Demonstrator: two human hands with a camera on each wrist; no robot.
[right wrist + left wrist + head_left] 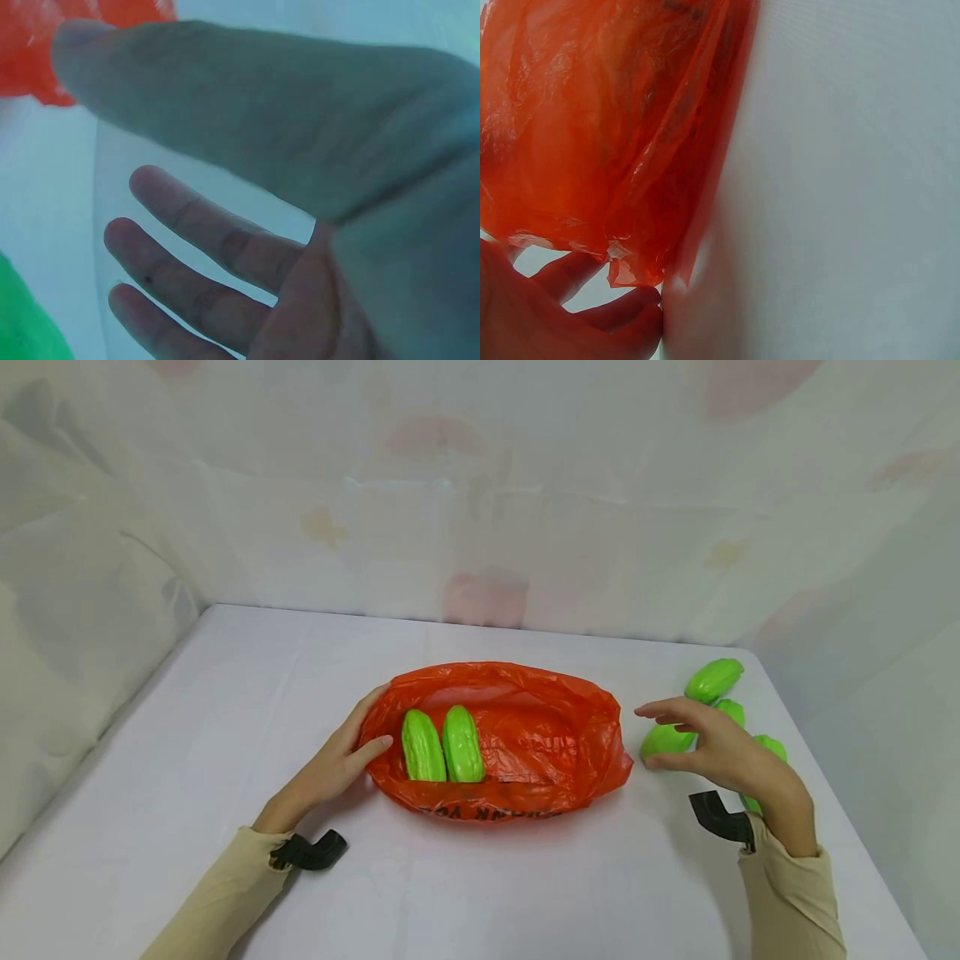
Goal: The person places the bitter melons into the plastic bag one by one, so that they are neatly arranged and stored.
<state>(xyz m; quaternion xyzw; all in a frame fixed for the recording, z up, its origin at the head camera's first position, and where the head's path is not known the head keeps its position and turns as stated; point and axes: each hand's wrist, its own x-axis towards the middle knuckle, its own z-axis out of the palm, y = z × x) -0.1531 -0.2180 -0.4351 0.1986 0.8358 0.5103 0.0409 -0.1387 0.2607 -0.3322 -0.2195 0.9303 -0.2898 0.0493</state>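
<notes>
A red plastic bag (525, 735) lies with its mouth spread wide in the middle of the table. Inside its left part, two bright green, bumpy, gourd-like vegetables (423, 747) lie side by side. My left hand (341, 760) holds the bag's left end, thumb over the rim and fingers along the outside. In the left wrist view, those fingers (634, 307) touch the bag's crumpled end. To the right of the bag, my right hand (723, 747) hovers with thumb and fingers apart, nothing between them. Behind it shows a green vegetable (663, 741), partly hidden.
More green vegetables (714, 680) lie at the table's right side, some partly covered by the right hand. The white table (225, 693) meets a pale patterned curtain (480, 527) at its back edge. Black wrist mounts (311, 850) stick out from both sleeves.
</notes>
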